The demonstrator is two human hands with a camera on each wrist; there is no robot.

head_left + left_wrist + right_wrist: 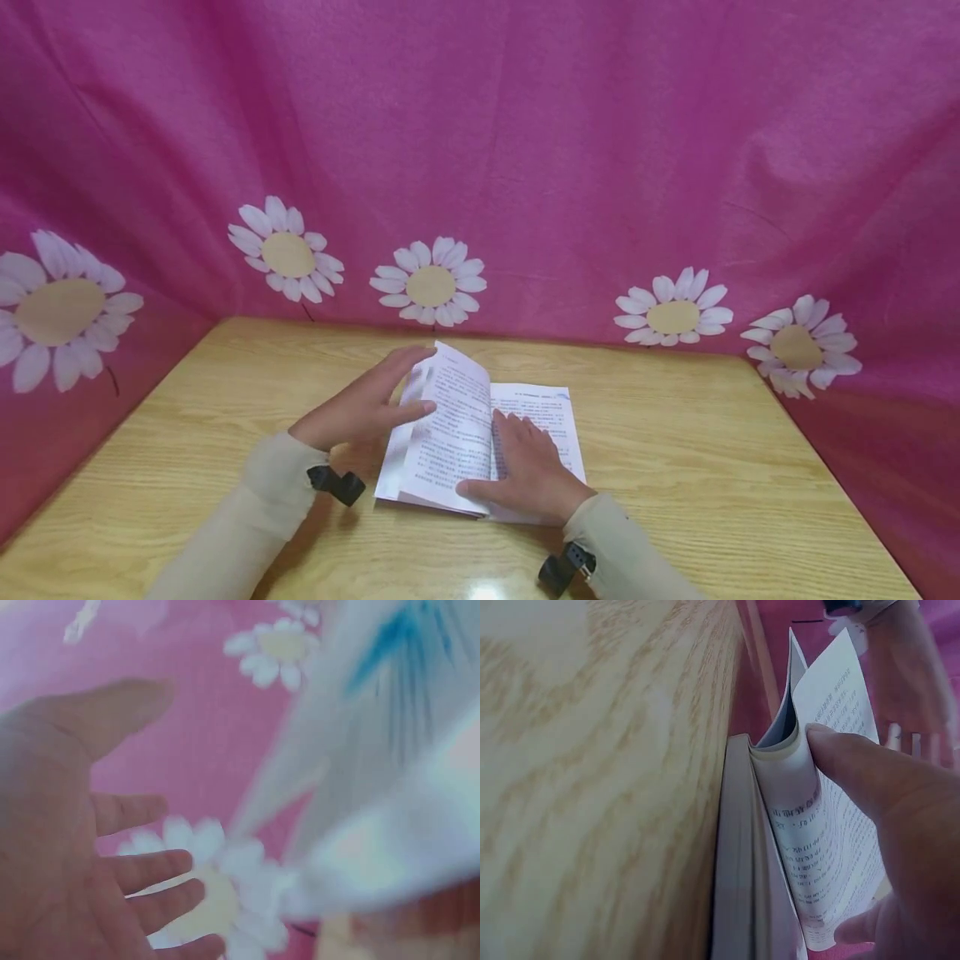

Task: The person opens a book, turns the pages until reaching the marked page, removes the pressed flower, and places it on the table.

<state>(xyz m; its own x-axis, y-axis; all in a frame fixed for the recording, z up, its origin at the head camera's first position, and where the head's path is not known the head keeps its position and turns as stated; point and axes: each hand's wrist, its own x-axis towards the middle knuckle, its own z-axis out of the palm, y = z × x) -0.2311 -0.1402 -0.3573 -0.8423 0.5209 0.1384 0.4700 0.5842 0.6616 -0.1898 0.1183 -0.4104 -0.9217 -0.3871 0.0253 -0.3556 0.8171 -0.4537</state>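
Observation:
An open book (457, 417) with printed text lies on the table, its left pages lifted and curving up from the spine. My left hand (367, 404) is beside those raised pages, fingers extended and thumb apart. In the left wrist view that hand (112, 847) shows a bare palm, with blurred pages (390, 847) across from it. My right hand (528, 467) rests on the right page, fingers stretched toward its top. The right thumb (855, 761) presses the left pages close to the spine, where they bend upward in the right wrist view.
A wooden table (712, 467) extends around the book. Behind it and at both sides hangs a pink cloth (525, 167) with large white daisies. Each wrist carries a small black camera, such as the left one (336, 483).

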